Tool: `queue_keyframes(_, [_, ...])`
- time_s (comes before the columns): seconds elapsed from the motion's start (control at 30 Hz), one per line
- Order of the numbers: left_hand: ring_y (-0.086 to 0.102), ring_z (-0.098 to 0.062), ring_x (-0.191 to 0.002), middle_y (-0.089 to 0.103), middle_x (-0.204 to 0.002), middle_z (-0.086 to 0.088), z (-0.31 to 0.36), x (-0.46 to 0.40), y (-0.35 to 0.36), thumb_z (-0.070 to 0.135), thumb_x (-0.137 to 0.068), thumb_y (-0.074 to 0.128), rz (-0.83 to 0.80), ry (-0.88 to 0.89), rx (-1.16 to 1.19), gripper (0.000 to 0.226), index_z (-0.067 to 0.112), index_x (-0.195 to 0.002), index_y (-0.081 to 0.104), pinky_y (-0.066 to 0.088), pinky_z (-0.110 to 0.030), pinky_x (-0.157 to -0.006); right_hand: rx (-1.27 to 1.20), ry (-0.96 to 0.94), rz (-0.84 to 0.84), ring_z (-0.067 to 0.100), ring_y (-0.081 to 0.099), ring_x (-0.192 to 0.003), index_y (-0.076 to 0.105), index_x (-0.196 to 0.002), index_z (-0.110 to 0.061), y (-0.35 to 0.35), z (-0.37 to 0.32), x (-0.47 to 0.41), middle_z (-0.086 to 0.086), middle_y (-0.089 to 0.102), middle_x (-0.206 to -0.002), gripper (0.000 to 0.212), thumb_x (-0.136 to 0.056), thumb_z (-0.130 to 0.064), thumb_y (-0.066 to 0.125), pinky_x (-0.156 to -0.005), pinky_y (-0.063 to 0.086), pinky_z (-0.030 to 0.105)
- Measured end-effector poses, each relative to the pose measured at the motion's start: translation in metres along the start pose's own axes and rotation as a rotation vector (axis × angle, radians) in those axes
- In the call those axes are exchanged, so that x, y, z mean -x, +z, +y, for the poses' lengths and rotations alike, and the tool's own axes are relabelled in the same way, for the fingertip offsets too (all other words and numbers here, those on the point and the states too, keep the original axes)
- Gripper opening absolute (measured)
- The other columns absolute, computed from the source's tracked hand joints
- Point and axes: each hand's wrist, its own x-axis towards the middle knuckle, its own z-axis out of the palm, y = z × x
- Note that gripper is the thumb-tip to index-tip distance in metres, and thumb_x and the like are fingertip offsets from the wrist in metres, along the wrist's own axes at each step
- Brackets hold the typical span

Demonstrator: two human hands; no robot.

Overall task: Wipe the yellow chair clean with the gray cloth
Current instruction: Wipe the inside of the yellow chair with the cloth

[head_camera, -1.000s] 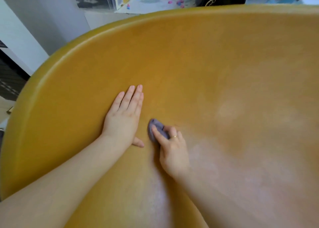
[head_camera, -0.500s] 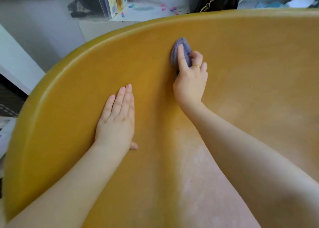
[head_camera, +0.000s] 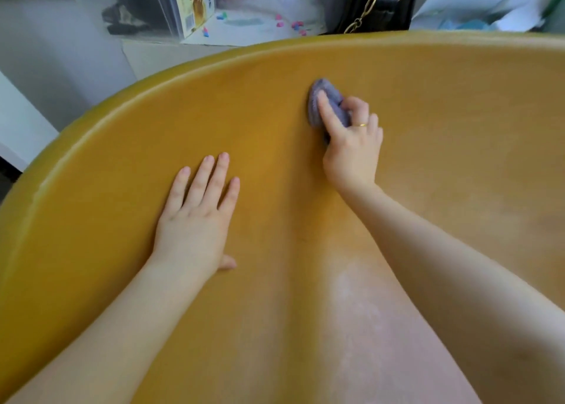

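— Yellow chair (head_camera: 428,113): where's the gray cloth (head_camera: 324,104)?
— Bunched against the chair's inner wall, up near the rim, under the right hand (head_camera: 351,153). Its fingers (head_camera: 328,110) curl round the wad, the index lying straight over the top.
— And the left hand (head_camera: 195,220)?
— Flat on the chair lower left, well apart from the cloth, fingers straight and close together, holding nothing. Pale chalky streaks mark the chair lower down.

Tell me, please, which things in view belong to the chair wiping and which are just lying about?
Part of the job: yellow chair; gray cloth; right hand gripping the cloth; left hand flat on the chair.

Lying about: black bag with gold chain; printed box; small coloured bits.
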Motion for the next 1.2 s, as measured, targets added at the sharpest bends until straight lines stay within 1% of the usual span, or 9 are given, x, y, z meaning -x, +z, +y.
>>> queue_keyframes(0.17, [-0.028,-0.029,-0.140,-0.040,-0.145,-0.015,0.007,-0.003,0.002,0.069,-0.069,0.059,-0.011,-0.016,-0.006,0.121,0.016,-0.145,-0.020,-0.014,-0.043,-0.114,0.042,0.082,0.023,0.035,0.052,-0.073,0.059,-0.123,-0.023,-0.007,0.025,-0.012,0.020,0.059,-0.108,0.063,-0.067,0.000,0.043,-0.062,0.029,0.030])
queue_keyframes(0.37, [-0.031,-0.028,-0.138,-0.049,-0.134,-0.006,0.026,0.006,0.015,0.068,-0.066,0.062,-0.118,0.161,0.053,0.119,0.020,-0.148,-0.010,-0.014,-0.040,-0.114,-0.109,-0.149,-0.539,0.029,0.051,-0.064,0.056,-0.118,-0.031,-0.040,0.025,0.170,0.009,0.054,-0.091,0.058,-0.068,-0.010,0.035,-0.059,0.027,0.027])
queue_keyframes(0.47, [-0.024,-0.024,-0.142,-0.035,-0.149,-0.008,0.051,0.007,0.021,0.066,-0.066,0.064,-0.122,0.265,0.101,0.121,0.018,-0.148,-0.010,-0.014,-0.034,-0.114,-0.094,-0.382,-0.658,0.026,0.049,-0.064,0.060,-0.116,-0.033,-0.047,0.046,0.164,0.007,0.056,-0.089,0.056,-0.072,-0.015,0.033,-0.059,0.024,0.028])
queue_keyframes(0.53, [-0.022,-0.022,-0.142,-0.034,-0.150,-0.009,0.068,0.002,0.024,0.067,-0.063,0.064,-0.149,0.284,0.116,0.125,0.017,-0.147,-0.014,-0.012,-0.033,-0.114,0.024,-0.428,-0.579,0.026,0.052,-0.064,0.065,-0.112,-0.034,-0.046,0.072,0.126,0.009,0.058,-0.088,0.052,-0.073,-0.019,0.034,-0.058,0.028,0.029])
queue_keyframes(0.63, [-0.025,-0.022,-0.141,-0.045,-0.135,-0.007,0.079,-0.006,0.032,0.071,-0.059,0.064,-0.163,0.265,0.098,0.133,0.014,-0.146,-0.019,-0.013,-0.034,-0.114,0.199,-0.200,-0.334,0.035,0.055,-0.075,0.062,-0.118,-0.031,-0.060,0.118,0.049,0.019,0.060,-0.104,0.053,-0.074,-0.015,0.037,-0.065,0.041,0.036])
queue_keyframes(0.77, [-0.026,-0.022,-0.141,-0.044,-0.139,-0.008,0.082,-0.010,0.032,0.073,-0.059,0.062,-0.174,0.252,0.085,0.134,0.014,-0.145,-0.022,-0.014,-0.034,-0.114,0.264,0.009,-0.307,0.041,0.047,-0.094,0.052,-0.129,-0.031,-0.077,0.151,0.003,0.019,0.048,-0.129,0.061,-0.077,0.000,0.045,-0.076,0.036,0.042])
queue_keyframes(0.83, [-0.026,-0.022,-0.141,-0.039,-0.147,-0.010,0.085,-0.009,0.030,0.072,-0.058,0.064,-0.198,0.235,0.086,0.135,0.014,-0.144,-0.023,-0.014,-0.035,-0.114,0.165,0.027,-0.318,0.041,0.050,-0.084,0.057,-0.125,-0.026,-0.065,0.139,0.028,0.021,0.053,-0.122,0.061,-0.072,0.001,0.044,-0.070,0.040,0.040])
queue_keyframes(0.93, [-0.026,-0.022,-0.141,-0.035,-0.149,-0.010,0.089,-0.007,0.025,0.068,-0.058,0.068,-0.222,0.209,0.101,0.135,0.014,-0.145,-0.021,-0.012,-0.035,-0.115,0.030,-0.120,-0.538,0.035,0.053,-0.067,0.064,-0.116,-0.025,-0.061,0.094,0.123,0.018,0.062,-0.102,0.057,-0.069,-0.010,0.036,-0.056,0.045,0.035])
queue_keyframes(1.2, [-0.009,-0.019,-0.145,-0.025,-0.154,-0.008,0.103,0.025,0.025,0.038,-0.079,0.069,-0.232,0.195,0.275,0.111,0.007,-0.146,-0.014,0.001,-0.031,-0.117,-0.260,-0.175,-0.902,0.026,0.050,-0.063,0.061,-0.115,-0.033,-0.138,0.012,0.238,0.006,0.059,-0.095,0.047,-0.076,-0.024,0.037,-0.051,0.044,0.028])
